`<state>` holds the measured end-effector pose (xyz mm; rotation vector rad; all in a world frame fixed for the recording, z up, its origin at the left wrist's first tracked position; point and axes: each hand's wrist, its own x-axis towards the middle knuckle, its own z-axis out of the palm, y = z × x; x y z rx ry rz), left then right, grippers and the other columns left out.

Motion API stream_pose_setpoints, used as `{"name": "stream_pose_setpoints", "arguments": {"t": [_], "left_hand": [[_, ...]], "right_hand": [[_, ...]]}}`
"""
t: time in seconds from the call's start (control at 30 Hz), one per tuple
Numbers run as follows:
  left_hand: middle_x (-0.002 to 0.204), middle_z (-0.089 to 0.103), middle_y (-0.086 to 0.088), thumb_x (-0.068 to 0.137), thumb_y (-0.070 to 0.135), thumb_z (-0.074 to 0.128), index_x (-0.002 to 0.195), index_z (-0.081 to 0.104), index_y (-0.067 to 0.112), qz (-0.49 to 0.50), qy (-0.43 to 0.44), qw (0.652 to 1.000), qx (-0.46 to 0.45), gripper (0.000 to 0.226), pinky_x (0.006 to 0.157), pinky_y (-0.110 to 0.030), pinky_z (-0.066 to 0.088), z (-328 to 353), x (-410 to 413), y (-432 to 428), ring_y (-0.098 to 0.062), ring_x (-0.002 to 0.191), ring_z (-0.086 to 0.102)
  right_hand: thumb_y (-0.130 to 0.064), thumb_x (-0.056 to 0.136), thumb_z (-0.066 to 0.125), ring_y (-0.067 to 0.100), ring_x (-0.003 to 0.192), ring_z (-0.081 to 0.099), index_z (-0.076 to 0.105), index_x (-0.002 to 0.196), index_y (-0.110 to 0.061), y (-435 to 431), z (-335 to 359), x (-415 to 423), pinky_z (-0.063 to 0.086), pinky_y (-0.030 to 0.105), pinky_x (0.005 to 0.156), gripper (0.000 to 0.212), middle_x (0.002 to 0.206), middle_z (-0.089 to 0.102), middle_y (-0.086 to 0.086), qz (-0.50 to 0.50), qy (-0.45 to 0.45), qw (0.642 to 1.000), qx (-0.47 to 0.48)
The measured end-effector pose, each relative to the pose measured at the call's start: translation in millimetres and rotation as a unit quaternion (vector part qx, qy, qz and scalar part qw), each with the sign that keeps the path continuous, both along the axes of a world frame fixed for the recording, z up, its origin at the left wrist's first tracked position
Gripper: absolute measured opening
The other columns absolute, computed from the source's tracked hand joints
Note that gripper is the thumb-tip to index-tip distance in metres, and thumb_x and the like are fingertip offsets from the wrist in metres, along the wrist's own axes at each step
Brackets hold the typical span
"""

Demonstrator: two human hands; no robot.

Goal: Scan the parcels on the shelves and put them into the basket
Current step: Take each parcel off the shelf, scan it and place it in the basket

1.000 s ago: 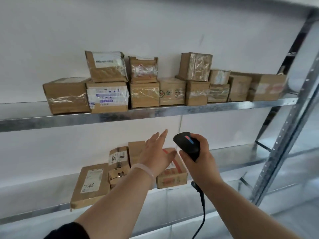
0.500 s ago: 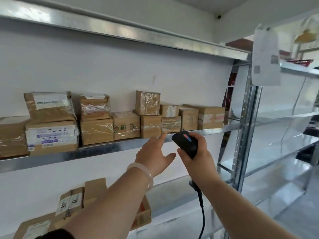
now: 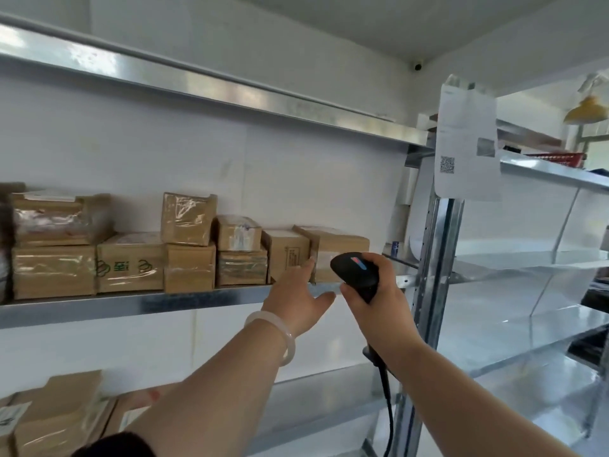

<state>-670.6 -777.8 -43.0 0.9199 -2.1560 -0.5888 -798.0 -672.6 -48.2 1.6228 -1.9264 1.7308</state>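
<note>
Metal shelf [image 3: 197, 301], mid level: row of brown parcels [image 3: 131, 268] on it, some stacked. End box [image 3: 342, 242] sits far right. L hand [image 3: 296, 301] reaches in, fingers straight, holding nothing, tips at that box's front, contact unclear. R hand [image 3: 382, 301] wrapped round black scanner [image 3: 352, 267], just beside. White bracelet [image 3: 283, 341] on L wrist.

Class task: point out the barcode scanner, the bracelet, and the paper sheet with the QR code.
barcode scanner [image 3: 347, 270], head view, its black top.
bracelet [image 3: 290, 347], head view, pale band's right side.
paper sheet [image 3: 466, 140], head view, white middle above the QR code.
</note>
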Motion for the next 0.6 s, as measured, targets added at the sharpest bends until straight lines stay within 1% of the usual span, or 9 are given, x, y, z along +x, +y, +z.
{"name": "stream_pose_setpoints", "arguments": {"t": [0.07, 0.1, 0.17, 0.2, 0.27, 0.37, 0.4, 0.47, 0.6], "left_hand": [[0.145, 0.046, 0.006, 0.093, 0.047, 0.061, 0.152, 0.031, 0.034, -0.008, 0.007, 1.0, 0.009, 0.067, 0.098, -0.029, 0.04, 2, -13, -3, -0.021, 0.133, 0.046], [0.141, 0.049, 0.008, 0.093, 0.044, 0.061, 0.148, 0.037, 0.035, -0.015, 0.009, 1.0, 0.011, 0.06, 0.098, -0.028, 0.041, 5, -18, -6, -0.019, 0.131, 0.049], [0.138, 0.054, 0.006, 0.093, 0.039, 0.061, 0.145, 0.041, 0.034, -0.027, 0.01, 1.0, 0.008, 0.055, 0.105, -0.037, 0.046, 11, -29, -15, -0.019, 0.128, 0.052], [0.14, 0.053, 0.005, 0.094, 0.038, 0.061, 0.148, 0.039, 0.033, -0.027, 0.007, 1.0, 0.004, 0.058, 0.107, -0.041, 0.045, 13, -33, -21, -0.02, 0.13, 0.05], [0.149, 0.047, 0.002, 0.095, 0.038, 0.06, 0.155, 0.029, 0.03, -0.018, -0.004, 1.0, 0.002, 0.068, 0.111, -0.042, 0.042, 15, -42, -34, -0.023, 0.136, 0.045], [0.156, 0.035, 0.0, 0.094, 0.043, 0.06, 0.158, 0.017, 0.03, 0.003, -0.013, 1.0, -0.003, 0.078, 0.11, -0.031, 0.036, 16, -53, -52, -0.022, 0.14, 0.039], [0.157, 0.034, -0.001, 0.094, 0.045, 0.059, 0.158, 0.016, 0.03, 0.012, -0.014, 1.0, -0.01, 0.079, 0.109, -0.031, 0.036, 17, -57, -59, -0.022, 0.141, 0.037], [0.158, 0.032, -0.001, 0.093, 0.05, 0.058, 0.158, 0.016, 0.03, 0.028, -0.02, 0.999, -0.025, 0.08, 0.113, -0.036, 0.034, 19, -65, -72, -0.022, 0.143, 0.033], [0.16, 0.027, -0.005, 0.093, 0.053, 0.057, 0.157, 0.017, 0.031, 0.041, -0.017, 0.999, -0.027, 0.079, 0.117, -0.042, 0.031, 23, -77, -91, -0.026, 0.146, 0.028]], "right_hand": [[-0.035, 0.088, 0.066, 0.004, 0.085, 0.062, 0.036, 0.124, -0.049, -6, 4, -17, 0.053, 0.027, 0.067, 0.049, 0.097, 0.057, -0.026, -0.001, -0.003, 1.0, 0.002], [-0.035, 0.088, 0.066, 0.005, 0.085, 0.062, 0.036, 0.124, -0.049, -10, 5, -24, 0.053, 0.027, 0.067, 0.048, 0.098, 0.057, -0.025, -0.001, -0.007, 1.0, 0.002], [-0.037, 0.089, 0.065, 0.003, 0.084, 0.062, 0.035, 0.122, -0.051, -20, 7, -36, 0.052, 0.023, 0.062, 0.047, 0.099, 0.058, -0.024, 0.001, -0.018, 1.0, -0.006], [-0.039, 0.089, 0.065, 0.002, 0.082, 0.062, 0.034, 0.119, -0.055, -25, 8, -40, 0.05, 0.02, 0.057, 0.046, 0.099, 0.058, -0.025, 0.001, -0.023, 1.0, -0.012], [-0.045, 0.087, 0.065, 0.0, 0.078, 0.061, 0.03, 0.114, -0.061, -37, 10, -48, 0.045, 0.013, 0.047, 0.046, 0.097, 0.057, -0.028, 0.002, -0.033, 0.999, -0.019], [-0.05, 0.085, 0.066, -0.003, 0.075, 0.06, 0.031, 0.111, -0.064, -53, 12, -57, 0.043, 0.011, 0.041, 0.046, 0.097, 0.055, -0.03, -0.002, -0.04, 0.999, -0.017], [-0.05, 0.084, 0.066, -0.004, 0.074, 0.06, 0.032, 0.11, -0.064, -59, 13, -60, 0.043, 0.012, 0.041, 0.046, 0.096, 0.056, -0.03, -0.005, -0.041, 0.999, -0.018], [-0.047, 0.085, 0.067, -0.003, 0.072, 0.061, 0.033, 0.109, -0.065, -71, 16, -68, 0.045, 0.014, 0.042, 0.046, 0.095, 0.057, -0.028, -0.011, -0.048, 0.998, -0.023], [-0.041, 0.087, 0.064, 0.005, 0.074, 0.062, 0.034, 0.116, -0.058, -92, 23, -88, 0.05, 0.028, 0.052, 0.045, 0.091, 0.058, -0.025, -0.03, -0.055, 0.998, -0.022]]}}
